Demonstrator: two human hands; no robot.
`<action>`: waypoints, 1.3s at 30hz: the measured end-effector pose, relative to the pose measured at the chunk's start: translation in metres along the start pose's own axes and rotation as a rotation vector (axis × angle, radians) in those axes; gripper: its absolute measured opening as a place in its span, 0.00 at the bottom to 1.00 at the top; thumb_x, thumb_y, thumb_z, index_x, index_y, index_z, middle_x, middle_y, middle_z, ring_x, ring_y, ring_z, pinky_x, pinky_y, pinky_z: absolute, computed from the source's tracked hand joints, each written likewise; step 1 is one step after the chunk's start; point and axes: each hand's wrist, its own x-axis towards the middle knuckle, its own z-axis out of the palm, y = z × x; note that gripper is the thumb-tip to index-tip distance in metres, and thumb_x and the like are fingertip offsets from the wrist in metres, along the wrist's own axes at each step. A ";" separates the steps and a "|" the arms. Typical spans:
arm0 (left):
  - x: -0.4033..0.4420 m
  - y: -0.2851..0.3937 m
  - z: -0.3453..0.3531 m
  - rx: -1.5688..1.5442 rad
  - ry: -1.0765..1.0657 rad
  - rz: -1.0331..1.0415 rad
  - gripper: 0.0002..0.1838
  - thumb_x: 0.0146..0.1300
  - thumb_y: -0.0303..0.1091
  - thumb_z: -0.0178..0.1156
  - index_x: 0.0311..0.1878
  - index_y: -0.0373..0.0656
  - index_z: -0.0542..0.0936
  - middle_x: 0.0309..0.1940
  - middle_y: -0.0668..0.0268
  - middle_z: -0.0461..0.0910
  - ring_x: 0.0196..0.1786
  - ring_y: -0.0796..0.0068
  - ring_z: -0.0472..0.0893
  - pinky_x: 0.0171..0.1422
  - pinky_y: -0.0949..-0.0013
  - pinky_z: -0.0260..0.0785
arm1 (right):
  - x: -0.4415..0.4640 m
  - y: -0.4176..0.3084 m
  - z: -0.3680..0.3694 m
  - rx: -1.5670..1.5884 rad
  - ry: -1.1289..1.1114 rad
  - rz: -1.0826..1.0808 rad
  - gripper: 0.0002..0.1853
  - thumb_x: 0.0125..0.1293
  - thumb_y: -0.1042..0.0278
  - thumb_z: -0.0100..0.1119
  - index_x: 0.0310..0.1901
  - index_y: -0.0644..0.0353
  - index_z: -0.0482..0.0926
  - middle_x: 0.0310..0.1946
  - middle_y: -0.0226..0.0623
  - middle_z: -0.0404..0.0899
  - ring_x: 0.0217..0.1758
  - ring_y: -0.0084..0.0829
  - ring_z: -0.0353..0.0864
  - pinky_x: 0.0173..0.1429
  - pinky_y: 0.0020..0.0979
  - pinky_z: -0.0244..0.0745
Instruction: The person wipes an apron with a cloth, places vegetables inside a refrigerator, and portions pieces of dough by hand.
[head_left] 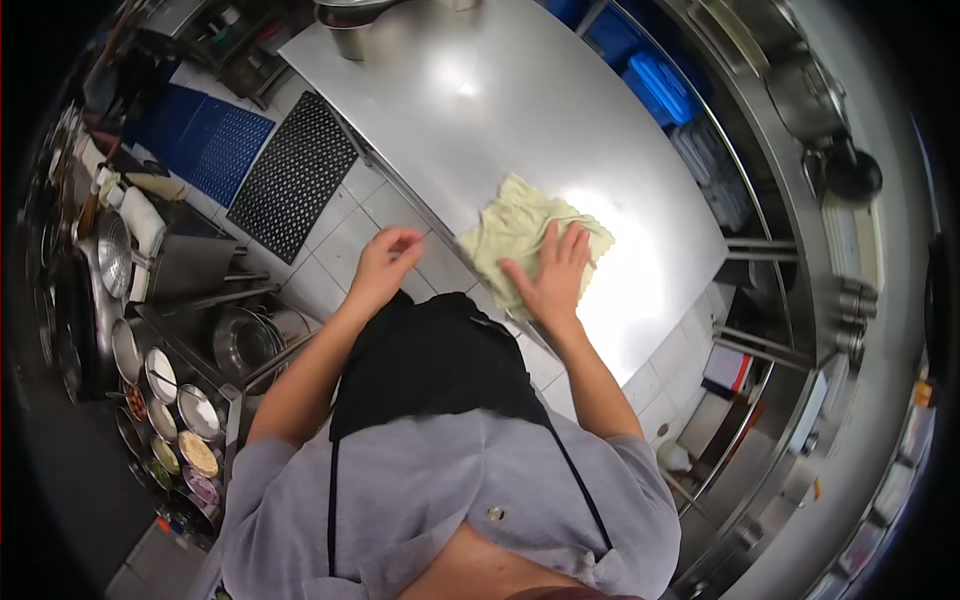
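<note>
A pale yellow-green cloth [513, 225] lies crumpled on the near edge of a shiny steel table [490, 90]. Flat on the cloth's right part rests my right hand [555, 278], its fingers spread and pressing on the fabric. My left hand [386, 262] hangs in the air left of the table edge, over the tiled floor, apart from the cloth. Its fingers are curled, with thumb and fingertips near each other, and whether anything small is between them is not clear.
Metal pots [350, 38] stand at the table's far left corner. Bowls of ingredients [198, 452] fill the counter at lower left. Black [293, 175] and blue [205, 140] mats lie on the floor. Shelves on the right hold blue bins [658, 88] and a hanging ladle [852, 172].
</note>
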 end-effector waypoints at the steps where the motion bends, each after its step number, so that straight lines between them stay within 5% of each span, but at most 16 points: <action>1: -0.012 -0.008 -0.013 -0.052 0.040 -0.105 0.13 0.66 0.30 0.65 0.53 0.39 0.83 0.44 0.66 0.82 0.47 0.77 0.80 0.51 0.70 0.74 | 0.012 -0.013 0.006 -0.121 -0.049 -0.023 0.51 0.67 0.34 0.61 0.75 0.73 0.57 0.75 0.77 0.49 0.80 0.72 0.43 0.80 0.61 0.41; 5: -0.055 -0.062 -0.054 -0.083 0.234 -0.184 0.11 0.68 0.29 0.64 0.51 0.37 0.83 0.39 0.69 0.84 0.41 0.81 0.80 0.49 0.74 0.73 | 0.124 -0.032 0.050 -0.084 0.005 -0.073 0.58 0.65 0.23 0.52 0.76 0.73 0.53 0.75 0.79 0.45 0.80 0.76 0.38 0.79 0.65 0.34; 10: -0.070 -0.091 -0.090 -0.171 0.311 -0.272 0.11 0.69 0.28 0.63 0.52 0.38 0.83 0.36 0.70 0.83 0.39 0.82 0.79 0.46 0.74 0.72 | 0.277 -0.073 0.101 -0.131 0.038 -0.119 0.46 0.74 0.33 0.43 0.77 0.67 0.55 0.76 0.75 0.49 0.80 0.73 0.43 0.80 0.64 0.38; 15: -0.036 -0.128 -0.123 -0.334 0.309 -0.204 0.12 0.69 0.31 0.63 0.53 0.41 0.83 0.36 0.69 0.84 0.39 0.81 0.80 0.46 0.74 0.73 | 0.251 -0.170 0.135 -0.064 -0.005 -0.510 0.36 0.77 0.48 0.44 0.77 0.64 0.57 0.77 0.62 0.54 0.81 0.65 0.50 0.80 0.60 0.46; 16: -0.025 -0.124 -0.133 -0.402 0.276 -0.338 0.12 0.70 0.33 0.63 0.54 0.41 0.82 0.37 0.70 0.83 0.39 0.80 0.80 0.45 0.74 0.74 | 0.236 -0.184 0.136 -0.027 -0.068 -0.539 0.34 0.76 0.52 0.48 0.77 0.62 0.59 0.78 0.59 0.55 0.81 0.60 0.50 0.80 0.58 0.47; 19: 0.019 -0.109 -0.153 -0.587 0.179 -0.452 0.19 0.74 0.49 0.58 0.58 0.46 0.80 0.50 0.69 0.81 0.52 0.77 0.78 0.55 0.69 0.72 | 0.190 -0.204 0.122 0.286 -0.184 -0.614 0.29 0.76 0.63 0.51 0.75 0.62 0.63 0.77 0.55 0.58 0.83 0.56 0.50 0.82 0.55 0.45; 21: 0.047 -0.088 -0.163 -0.668 0.100 -0.419 0.22 0.74 0.52 0.57 0.61 0.46 0.79 0.53 0.68 0.81 0.54 0.75 0.78 0.57 0.68 0.72 | 0.166 -0.219 0.114 0.396 -0.261 -0.600 0.25 0.77 0.64 0.50 0.72 0.62 0.67 0.74 0.56 0.65 0.80 0.56 0.56 0.82 0.47 0.48; 24: 0.075 -0.062 -0.184 -0.896 -0.072 -0.376 0.24 0.75 0.51 0.57 0.63 0.43 0.77 0.56 0.65 0.80 0.57 0.72 0.79 0.59 0.66 0.73 | 0.147 -0.244 0.125 0.760 -0.654 -0.315 0.26 0.80 0.58 0.48 0.70 0.68 0.69 0.63 0.50 0.78 0.68 0.34 0.75 0.71 0.32 0.66; 29: 0.100 -0.084 -0.210 -1.001 0.034 -0.290 0.20 0.78 0.40 0.54 0.65 0.40 0.75 0.56 0.62 0.81 0.55 0.69 0.83 0.60 0.62 0.77 | 0.159 -0.287 0.142 1.010 -0.757 -0.248 0.28 0.78 0.58 0.55 0.72 0.67 0.68 0.68 0.45 0.74 0.70 0.33 0.72 0.73 0.32 0.64; 32: 0.101 -0.062 -0.245 -1.215 0.083 -0.255 0.20 0.78 0.39 0.54 0.66 0.40 0.75 0.56 0.62 0.81 0.57 0.68 0.82 0.62 0.62 0.77 | 0.190 -0.312 0.160 1.136 -0.561 -0.040 0.31 0.77 0.57 0.58 0.73 0.67 0.65 0.70 0.44 0.72 0.72 0.35 0.69 0.75 0.33 0.61; 36: 0.125 -0.044 -0.293 -1.375 0.045 -0.026 0.22 0.78 0.35 0.50 0.70 0.39 0.72 0.61 0.61 0.79 0.62 0.65 0.81 0.70 0.59 0.72 | 0.263 -0.342 0.176 1.451 -1.283 0.345 0.29 0.71 0.58 0.66 0.67 0.66 0.74 0.63 0.41 0.78 0.67 0.31 0.75 0.70 0.33 0.69; 39: 0.148 -0.032 -0.348 -1.133 0.233 0.036 0.25 0.78 0.39 0.49 0.72 0.34 0.68 0.65 0.56 0.76 0.67 0.62 0.77 0.74 0.58 0.67 | 0.315 -0.386 0.197 1.178 -1.194 0.082 0.21 0.69 0.61 0.68 0.58 0.65 0.82 0.52 0.34 0.85 0.55 0.25 0.81 0.63 0.31 0.73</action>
